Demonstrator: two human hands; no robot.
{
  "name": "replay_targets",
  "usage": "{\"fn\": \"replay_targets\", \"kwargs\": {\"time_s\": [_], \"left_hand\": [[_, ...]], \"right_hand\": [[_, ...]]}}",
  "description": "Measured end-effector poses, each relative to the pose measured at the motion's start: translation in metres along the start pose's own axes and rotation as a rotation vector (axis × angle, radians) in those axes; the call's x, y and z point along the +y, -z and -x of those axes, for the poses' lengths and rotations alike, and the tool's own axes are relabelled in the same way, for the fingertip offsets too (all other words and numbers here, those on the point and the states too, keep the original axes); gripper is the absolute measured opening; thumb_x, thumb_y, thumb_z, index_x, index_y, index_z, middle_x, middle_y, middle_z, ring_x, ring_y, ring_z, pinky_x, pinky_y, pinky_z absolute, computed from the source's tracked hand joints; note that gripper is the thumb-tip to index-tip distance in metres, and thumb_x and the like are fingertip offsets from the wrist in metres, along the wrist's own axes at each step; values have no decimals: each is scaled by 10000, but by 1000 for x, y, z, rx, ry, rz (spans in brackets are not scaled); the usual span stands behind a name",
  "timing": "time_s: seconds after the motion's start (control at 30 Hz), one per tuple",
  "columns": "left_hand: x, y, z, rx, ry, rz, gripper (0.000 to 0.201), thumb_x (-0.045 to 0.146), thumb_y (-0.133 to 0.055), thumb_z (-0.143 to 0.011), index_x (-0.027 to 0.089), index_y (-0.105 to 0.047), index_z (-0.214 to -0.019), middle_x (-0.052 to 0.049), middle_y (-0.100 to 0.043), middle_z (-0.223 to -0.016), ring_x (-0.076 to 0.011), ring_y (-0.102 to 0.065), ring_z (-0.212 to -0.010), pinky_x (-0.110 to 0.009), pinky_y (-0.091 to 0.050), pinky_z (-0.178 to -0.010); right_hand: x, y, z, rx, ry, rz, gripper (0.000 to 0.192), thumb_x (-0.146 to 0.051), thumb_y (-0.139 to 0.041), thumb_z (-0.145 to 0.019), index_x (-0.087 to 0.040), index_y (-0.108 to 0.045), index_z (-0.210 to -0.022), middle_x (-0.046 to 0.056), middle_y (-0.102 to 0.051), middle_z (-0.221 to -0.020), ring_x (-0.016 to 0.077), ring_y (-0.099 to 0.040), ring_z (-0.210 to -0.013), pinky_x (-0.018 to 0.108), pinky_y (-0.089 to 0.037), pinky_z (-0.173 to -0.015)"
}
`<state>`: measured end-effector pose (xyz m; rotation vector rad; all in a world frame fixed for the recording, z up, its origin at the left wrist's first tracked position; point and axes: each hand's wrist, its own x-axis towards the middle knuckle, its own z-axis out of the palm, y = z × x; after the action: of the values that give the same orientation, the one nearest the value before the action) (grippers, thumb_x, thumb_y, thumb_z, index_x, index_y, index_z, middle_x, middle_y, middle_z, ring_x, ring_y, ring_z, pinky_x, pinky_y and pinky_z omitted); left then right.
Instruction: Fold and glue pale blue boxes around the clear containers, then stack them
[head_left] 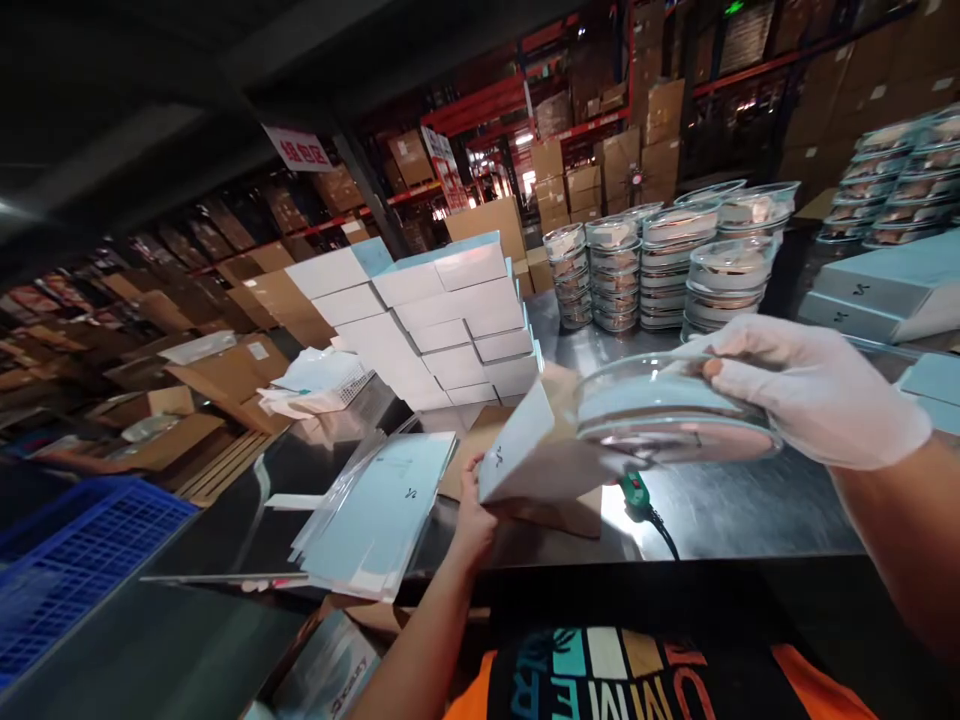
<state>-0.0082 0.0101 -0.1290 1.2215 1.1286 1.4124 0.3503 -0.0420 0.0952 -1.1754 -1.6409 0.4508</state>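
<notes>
Insp. note, head view, my 2 hands over the steel counter (720, 510).

Right hand (814, 385), white glove, fingers (731, 345) curled over the far-right rim of a clear round lidded dish (667, 410); thumb side not visible. Dish held off the counter, roughly level, flat face up, rim dipping a little toward its left.

Left hand (474, 515), bare, fingers closed on the lower-left corner of a pale blue-and-white flat box (529, 455). Box tilted, its open mouth facing right, brown inner flap showing at the opening.

Key relation: dish lies directly right of the box mouth, its left edge touching or just overlapping the flap; can't tell if it's inside yet. Dish's flat plane runs approx. in line with the box's long axis, left-right. Right hand is nearer the dish, left hand nearer the box.

Writing: small dark logo mark on the box face, not legible as letters; same mark on the flat sleeves (379, 515) lying left of the box. Red-on-white sign (298, 148) overhead, characters too small to read. My shirt shows part letters "OMME", incomplete.

Also present: stack of white-and-blue boxes (442, 320) behind, stacks of filled dishes (660, 265) at rear, green-tipped black cable (641, 497) on the counter under the dish, blue crate (82, 550) at left
</notes>
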Motion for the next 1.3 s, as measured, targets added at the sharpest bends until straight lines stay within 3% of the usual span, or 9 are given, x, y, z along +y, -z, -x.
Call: {"fn": "replay_targets", "kwargs": {"time_s": [0.13, 0.27, 0.4, 0.53, 0.77, 0.93, 1.07, 1.2, 1.3], "left_hand": [[-17, -29, 22, -172, 34, -19, 965, 280, -1053, -416, 251, -560, -1245, -53, -712, -1136, -243, -713, -994, -347, -571, -879], [-26, -36, 31, -152, 48, -189, 926, 215, -1065, -361, 193, -654, -1191, -122, -717, -1210, -339, -693, -1126, -485, -552, -1011], [-31, -27, 30, -169, -79, -341, 919, 222, -1072, -365, 197, -700, -1206, -146, -715, -1238, -419, -638, -1220, -598, -520, -1082], [-22, -23, 29, -114, -232, -225, 995, 517, -1037, -541, 215, -626, -1395, -187, -676, -1336, -396, -648, -1247, -587, -516, -1097], [39, -41, 20, -125, -567, -183, 570, 738, -689, -909, 180, -798, -940, -150, -696, -1179, -314, -678, -1117, -424, -568, -981], [27, -41, 22, -28, -713, -55, 644, 734, -736, -880, 244, -703, -1297, -140, -671, -1297, -291, -673, -1183, -401, -574, -969], [18, -13, 22, -78, -741, -325, 594, 689, -872, -770, 211, -783, -1112, -117, -699, -1129, -305, -662, -1183, -428, -546, -1038], [20, 15, 20, 177, -761, -383, 562, 698, -827, -811, 215, -774, -1094, -106, -701, -1153, -305, -654, -1183, -445, -517, -1069], [14, 26, 18, 330, -731, -399, 555, 724, -773, -845, 225, -754, -1086, -90, -714, -1098, -316, -620, -1244, -466, -457, -1142]], "right_hand": [[-30, -37, 9, -278, 251, 103, 300, -510, -671, -937, -226, -763, -913, 109, -800, -1091, 307, -753, -1048, 503, -613, -981], [-8, -51, 24, -142, 382, 119, 280, -425, -639, -1010, -269, -732, -1223, 114, -698, -1437, 310, -657, -1352, 527, -514, -1190], [43, -69, 57, 16, 300, 92, 620, -582, -651, -1007, -286, -533, -1539, 144, -538, -1628, 367, -530, -1504, 596, -422, -1270], [84, -116, 90, 99, 242, 105, 747, -455, -685, -1006, -281, -371, -1661, 176, -350, -1751, 372, -437, -1580, 609, -432, -1259], [64, -157, 78, 72, -99, -345, 480, -574, -585, -1008, -248, -678, -1347, 136, -697, -1424, 348, -649, -1358, 526, -548, -1137], [59, -168, 61, 251, -170, -365, 603, -337, -605, -930, -236, -476, -1510, 136, -694, -1417, 264, -702, -1244, 427, -595, -1039], [77, -152, 52, 121, -101, -213, 555, -429, -537, -1007, -227, -510, -1522, 135, -679, -1442, 281, -688, -1253, 435, -591, -1022], [111, -132, 42, -164, -279, 421, 503, -526, -554, -998, -168, -702, -1319, 207, -745, -1257, 362, -712, -1171, 454, -567, -960], [134, -132, 38, -393, -413, 636, 411, -484, -715, -889, -141, -781, -1106, 204, -787, -1015, 360, -758, -993, 412, -562, -857]]}}
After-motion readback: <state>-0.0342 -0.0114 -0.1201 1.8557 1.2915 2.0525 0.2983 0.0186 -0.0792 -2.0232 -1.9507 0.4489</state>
